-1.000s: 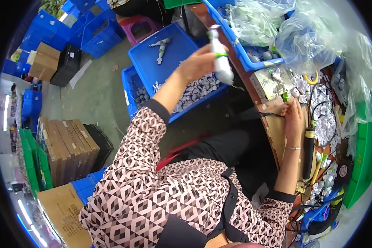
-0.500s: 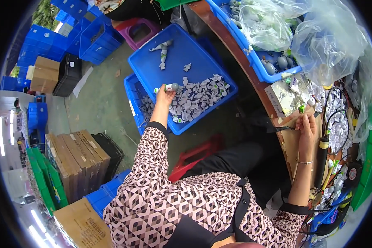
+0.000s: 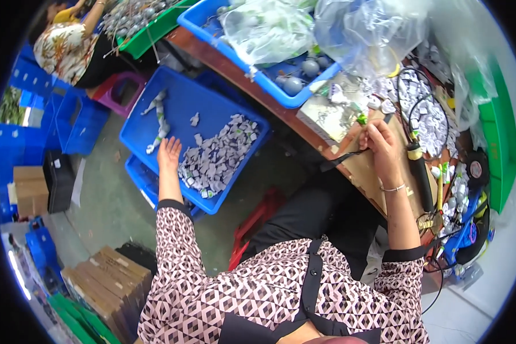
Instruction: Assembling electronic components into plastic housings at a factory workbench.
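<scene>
My left hand (image 3: 169, 153) is open, palm up and fingers apart, over the left side of a blue tray (image 3: 180, 83). Just beyond its fingertips lies a line of grey-and-white bulb-like pieces (image 3: 162, 120). A heap of small white pieces (image 3: 221, 152) fills the tray's right part. My right hand (image 3: 378, 137) is closed in a pinch above the workbench, with a thin black tool (image 3: 341, 159) sticking out to its left; its exact kind is unclear. A small green piece (image 3: 362, 118) shows just past the fingertips; I cannot tell whether they touch it.
A black-handled soldering iron (image 3: 421, 178) with a looping cable lies right of my right hand. Beyond it spread more white pieces (image 3: 424, 117). A blue crate (image 3: 292, 103) with grey bulbs and plastic bags stands on the bench. Another person (image 3: 66, 51) works at the far left.
My left hand has let go of the grey-and-white piece it held and opened, beside the line of pieces. The whole view has turned toward the right. My right hand stays pinched.
</scene>
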A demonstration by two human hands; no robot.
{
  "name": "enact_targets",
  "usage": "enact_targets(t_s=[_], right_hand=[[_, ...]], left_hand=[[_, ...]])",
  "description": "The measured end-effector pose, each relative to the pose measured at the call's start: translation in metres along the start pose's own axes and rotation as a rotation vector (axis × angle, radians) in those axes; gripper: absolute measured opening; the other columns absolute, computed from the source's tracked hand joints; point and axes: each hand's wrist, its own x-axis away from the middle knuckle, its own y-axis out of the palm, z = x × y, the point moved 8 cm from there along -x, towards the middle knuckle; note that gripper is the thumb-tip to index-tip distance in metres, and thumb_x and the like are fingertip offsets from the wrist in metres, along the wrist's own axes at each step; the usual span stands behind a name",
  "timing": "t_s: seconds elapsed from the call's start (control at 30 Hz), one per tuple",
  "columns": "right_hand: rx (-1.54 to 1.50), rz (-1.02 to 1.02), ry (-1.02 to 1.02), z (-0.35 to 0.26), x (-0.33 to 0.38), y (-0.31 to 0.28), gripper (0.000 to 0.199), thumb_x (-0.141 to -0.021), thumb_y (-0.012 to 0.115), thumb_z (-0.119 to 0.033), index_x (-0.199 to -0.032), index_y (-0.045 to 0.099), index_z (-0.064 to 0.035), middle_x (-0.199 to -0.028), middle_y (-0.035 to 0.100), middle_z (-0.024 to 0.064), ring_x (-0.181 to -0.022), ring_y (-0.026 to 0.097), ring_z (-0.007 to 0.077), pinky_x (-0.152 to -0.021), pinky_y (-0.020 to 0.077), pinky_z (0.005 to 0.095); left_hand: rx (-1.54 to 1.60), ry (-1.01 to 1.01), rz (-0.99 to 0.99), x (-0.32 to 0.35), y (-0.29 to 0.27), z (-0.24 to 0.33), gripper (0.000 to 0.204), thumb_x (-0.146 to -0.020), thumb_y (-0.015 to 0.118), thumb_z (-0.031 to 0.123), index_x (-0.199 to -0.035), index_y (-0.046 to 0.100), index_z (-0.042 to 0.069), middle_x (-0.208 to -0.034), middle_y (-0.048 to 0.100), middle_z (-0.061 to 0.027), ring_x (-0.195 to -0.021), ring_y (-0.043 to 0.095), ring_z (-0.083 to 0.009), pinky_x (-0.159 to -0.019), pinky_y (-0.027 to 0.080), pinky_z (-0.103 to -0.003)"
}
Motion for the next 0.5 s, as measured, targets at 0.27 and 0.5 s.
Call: enact_targets(t_s=[0.27, 0.5], right_hand=[[0.28, -0.067, -0.234, -0.07, -0.029, 0.019, 0.018, -0.093, 0.05, -0.02, -0.087, 0.056, -0.0037, -0.076, 0.056, -0.0002, -0.068, 0.052, 0.007, -0.065, 0.0429, 0.0216], [0.867, -0.235, -0.132, -0.105, -0.076, 0.063, 0.026, -0.088, 0.056, -0.024, -0.081, 0.061, 0.0008, -0.066, 0.06, 0.0056, -0.061, 0.056, 0.0111, -0.058, 0.0447, 0.0268]], left_hand=[[-0.103, -0.048, -0.075, 0.028, 0.027, -0.037, 0.044, -0.087, 0.059, 0.026, -0.123, 0.046, 0.005, -0.12, 0.054, -0.0153, -0.1, 0.057, -0.0313, -0.081, 0.049, -0.042], [-0.143, -0.039, -0.085, 0.058, 0.03, -0.043, 0.04, -0.088, 0.059, 0.025, -0.12, 0.048, 0.005, -0.113, 0.057, -0.0138, -0.092, 0.059, -0.028, -0.078, 0.049, -0.039]])
